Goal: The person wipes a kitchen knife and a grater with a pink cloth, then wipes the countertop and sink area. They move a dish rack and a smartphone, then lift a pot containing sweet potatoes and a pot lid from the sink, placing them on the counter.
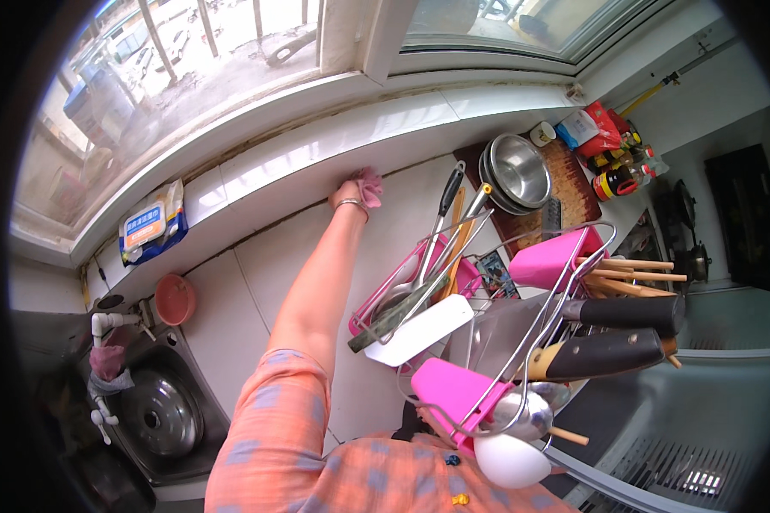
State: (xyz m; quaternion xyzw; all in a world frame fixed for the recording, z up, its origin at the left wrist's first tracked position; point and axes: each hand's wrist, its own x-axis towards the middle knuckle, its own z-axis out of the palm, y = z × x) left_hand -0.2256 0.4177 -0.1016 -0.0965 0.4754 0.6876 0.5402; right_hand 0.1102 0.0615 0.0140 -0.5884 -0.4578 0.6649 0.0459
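Observation:
My left hand [344,192] presses a crumpled pink cloth [370,187] against the foot of the white tiled ledge, at the back edge of the counter. A bracelet is on that wrist. My right hand [435,426], mostly hidden behind a pink holder, holds up a wire utensil rack [555,301] close in front of my body. The rack is tilted. It carries pink plastic holders [459,394] with chopsticks [635,276], dark-handled knives [606,356], a white spatula or paddle [420,330], ladles and tongs.
A sink [157,417] with a metal basin and a pink bowl [174,299] lie left. Wet wipes [147,224] rest on the ledge [282,167]. Back right are stacked steel bowls [520,172] on a cutting board [568,173], a cup, packets and sauce bottles [619,181].

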